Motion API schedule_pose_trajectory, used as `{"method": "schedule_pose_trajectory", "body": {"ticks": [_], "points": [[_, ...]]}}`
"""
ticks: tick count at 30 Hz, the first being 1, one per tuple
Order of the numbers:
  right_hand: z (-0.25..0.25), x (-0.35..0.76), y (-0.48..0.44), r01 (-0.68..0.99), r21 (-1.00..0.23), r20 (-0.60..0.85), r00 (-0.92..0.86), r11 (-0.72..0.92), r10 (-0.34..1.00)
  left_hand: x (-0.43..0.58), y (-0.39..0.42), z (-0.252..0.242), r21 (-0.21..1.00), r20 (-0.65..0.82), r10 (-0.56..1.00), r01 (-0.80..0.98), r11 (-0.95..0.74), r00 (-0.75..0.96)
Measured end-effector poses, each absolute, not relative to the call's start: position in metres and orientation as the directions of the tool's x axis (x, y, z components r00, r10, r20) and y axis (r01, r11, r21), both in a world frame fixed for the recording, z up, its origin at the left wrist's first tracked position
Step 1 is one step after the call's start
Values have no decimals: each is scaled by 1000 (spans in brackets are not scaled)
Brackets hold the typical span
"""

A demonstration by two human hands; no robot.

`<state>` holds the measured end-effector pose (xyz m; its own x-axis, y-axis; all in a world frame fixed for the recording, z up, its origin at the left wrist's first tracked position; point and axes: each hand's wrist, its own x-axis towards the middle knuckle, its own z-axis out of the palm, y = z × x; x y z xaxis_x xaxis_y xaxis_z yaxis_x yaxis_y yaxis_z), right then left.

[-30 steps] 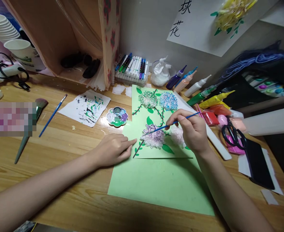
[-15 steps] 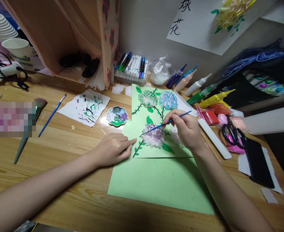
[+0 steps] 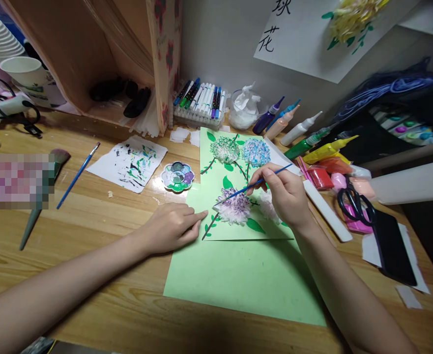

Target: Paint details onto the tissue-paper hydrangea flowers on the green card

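Observation:
My right hand (image 3: 284,194) pinches a thin blue paintbrush (image 3: 253,186), whose tip touches a white-and-purple tissue flower (image 3: 234,209) on a light green sheet (image 3: 238,206). That sheet lies on a larger green paper (image 3: 245,280). My left hand (image 3: 172,228) rests beside the sheet's left edge, fingers curled loosely and the fingertips pressing the paper down. Two more tissue flowers, a green-tinted one (image 3: 225,150) and a blue one (image 3: 256,152), sit higher on the sheet. A flower-shaped paint palette (image 3: 178,177) lies left of the sheet.
A paint-smeared scrap paper (image 3: 129,163), a spare blue brush (image 3: 78,174) and a large green-handled brush (image 3: 39,201) lie on the wooden table at left. Markers (image 3: 201,103) and paint bottles (image 3: 297,132) line the back. Scissors (image 3: 354,206) and a black phone (image 3: 393,253) lie right.
My right hand has moved slightly left and up with the brush, its tip shifting over the purple flower. My left hand has stayed still.

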<state>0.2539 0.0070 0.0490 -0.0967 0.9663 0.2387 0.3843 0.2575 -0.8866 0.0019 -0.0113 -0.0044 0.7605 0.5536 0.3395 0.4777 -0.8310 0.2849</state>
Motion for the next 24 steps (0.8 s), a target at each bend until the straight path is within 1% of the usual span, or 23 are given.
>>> {"method": "schedule_pose_trajectory", "body": {"ticks": [8,14,17,21,24], "points": [[55,258,7,400,-876,253,-92,268,963,2,-11,-4,296,335,556,475,-828,760],[63,264,4,407,-854,321,-75,323,944,2,-11,-5,293,349,552,472,-832,757],[65,262,1,410,-844,329,-113,345,938,1,-11,-5,295,336,555,475,-829,761],[64,259,-2,465,-803,319,-192,373,928,1,-12,-3,298,325,559,478,-826,763],[63,259,-3,492,-784,323,-198,379,926,2,-12,-3,305,311,564,482,-821,765]]}}
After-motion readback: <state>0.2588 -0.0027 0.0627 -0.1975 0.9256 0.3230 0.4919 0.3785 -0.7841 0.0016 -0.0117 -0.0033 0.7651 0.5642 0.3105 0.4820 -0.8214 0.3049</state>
